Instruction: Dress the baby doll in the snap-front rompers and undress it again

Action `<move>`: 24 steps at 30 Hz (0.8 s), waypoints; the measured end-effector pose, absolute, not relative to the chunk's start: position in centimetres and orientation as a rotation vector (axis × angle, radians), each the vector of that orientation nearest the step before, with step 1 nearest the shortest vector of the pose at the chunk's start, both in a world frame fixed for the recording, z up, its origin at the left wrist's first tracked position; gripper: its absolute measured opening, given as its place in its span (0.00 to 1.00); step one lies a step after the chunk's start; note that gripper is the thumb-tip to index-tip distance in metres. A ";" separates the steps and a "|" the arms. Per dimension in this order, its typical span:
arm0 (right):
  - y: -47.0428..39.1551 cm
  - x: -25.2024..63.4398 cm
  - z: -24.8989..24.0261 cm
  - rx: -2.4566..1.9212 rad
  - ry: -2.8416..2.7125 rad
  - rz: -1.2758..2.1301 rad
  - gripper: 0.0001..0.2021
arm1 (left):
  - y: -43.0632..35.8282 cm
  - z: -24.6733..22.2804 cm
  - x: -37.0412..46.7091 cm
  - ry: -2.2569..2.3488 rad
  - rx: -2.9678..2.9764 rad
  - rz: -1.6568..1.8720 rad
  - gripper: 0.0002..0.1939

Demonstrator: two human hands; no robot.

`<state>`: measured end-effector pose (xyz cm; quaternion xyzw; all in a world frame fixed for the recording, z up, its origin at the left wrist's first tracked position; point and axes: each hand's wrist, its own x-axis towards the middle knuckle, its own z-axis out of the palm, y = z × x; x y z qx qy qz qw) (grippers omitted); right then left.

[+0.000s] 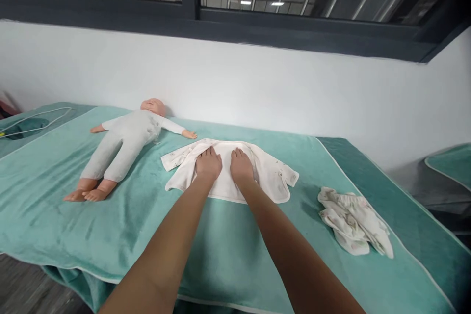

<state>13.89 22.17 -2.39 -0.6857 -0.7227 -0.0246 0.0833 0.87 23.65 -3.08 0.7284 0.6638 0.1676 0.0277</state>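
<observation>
A small white baby shirt (273, 182) with a faint print lies spread on the green sheet, front parted and sleeves out to both sides. On its inner left part rests my left hand (209, 163), back up, fingers lying forward against the cloth. My right hand (242, 164) lies in the same way a little to the right, with a strip of shirt between the two. Some fingertips are hard to make out against the fabric. Left of the shirt, a baby doll (128, 132) in a pale grey-white body lies on its back, arms spread.
Crumpled white printed baby trousers (355, 218) lie to the right on the green sheet (228, 250). A white wall (221, 83) and a dark window frame (235, 29) stand behind. At far left is a white cord loop (47, 120); the sheet's front edge hangs down.
</observation>
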 end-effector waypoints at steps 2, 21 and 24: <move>21.8 14.0 -2.6 -2.058 -2.146 -0.042 0.27 | 23.2 -3.3 0.9 2.042 2.288 0.528 0.31; 19.5 16.2 -2.5 -2.151 -1.978 -0.056 0.32 | 20.3 -3.8 -1.1 1.929 2.398 0.557 0.28; 18.8 15.9 -2.3 -2.056 -2.070 -0.108 0.28 | 20.3 -3.7 -1.0 1.930 2.382 0.581 0.27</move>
